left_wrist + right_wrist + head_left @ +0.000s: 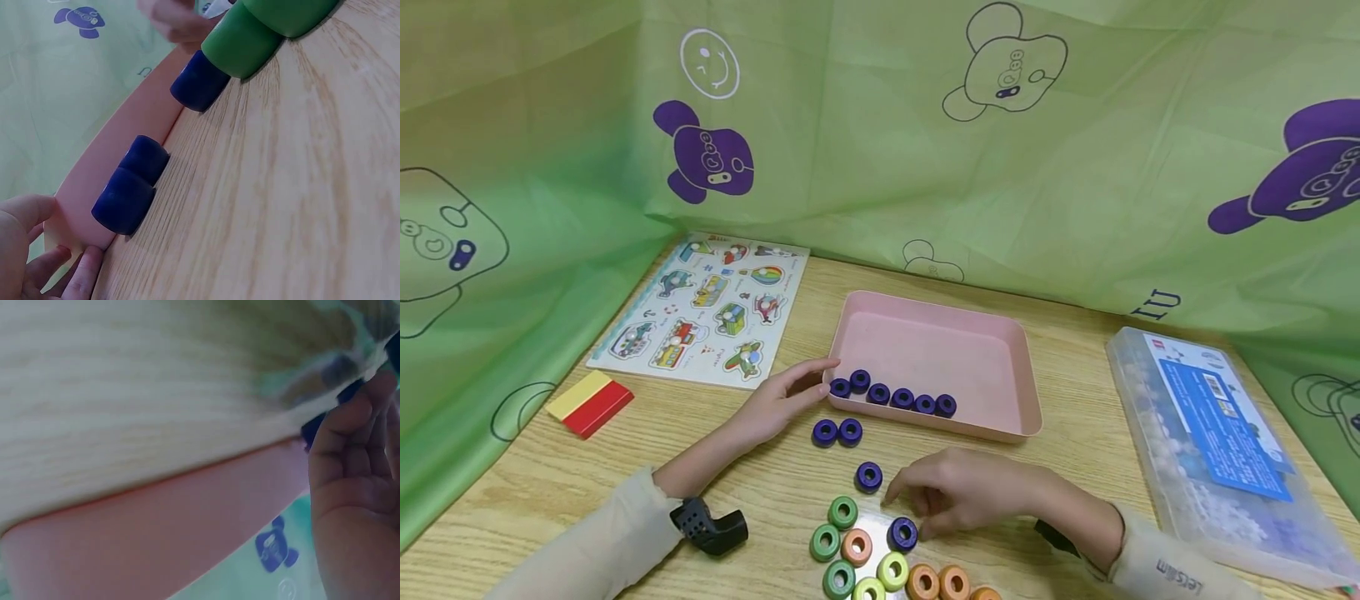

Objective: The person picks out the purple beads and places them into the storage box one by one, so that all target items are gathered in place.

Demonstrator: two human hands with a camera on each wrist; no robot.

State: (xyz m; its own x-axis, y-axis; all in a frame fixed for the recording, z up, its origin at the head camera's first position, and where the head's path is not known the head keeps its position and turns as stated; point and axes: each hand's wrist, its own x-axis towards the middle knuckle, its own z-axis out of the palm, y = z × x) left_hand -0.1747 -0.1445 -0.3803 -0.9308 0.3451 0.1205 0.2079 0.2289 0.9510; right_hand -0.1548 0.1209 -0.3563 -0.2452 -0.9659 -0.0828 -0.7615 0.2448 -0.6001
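Note:
My left hand [778, 404] grips the near left corner of a shallow pink tray [940, 346], fingers and thumb at its rim. Several dark purple rings [902, 399] lie along the tray's near inner side. Just outside it, two purple rings [837, 432] sit side by side on the table. Another purple ring [868, 477] lies alone, nearer to me. My right hand [962, 492] hovers low with bent fingers, its thumb beside a purple ring [902, 534]; no ring shows between its fingertips. In the right wrist view, the right hand [359, 462] partly hides the purple rings.
Near the front edge, green rings [825, 542], a salmon ring [857, 547], yellow rings [892, 571] and orange rings [955, 582] cluster on a shiny surface. A picture puzzle board [707, 308] and yellow-red card [591, 403] lie left. A clear plastic case [1217, 450] stands right.

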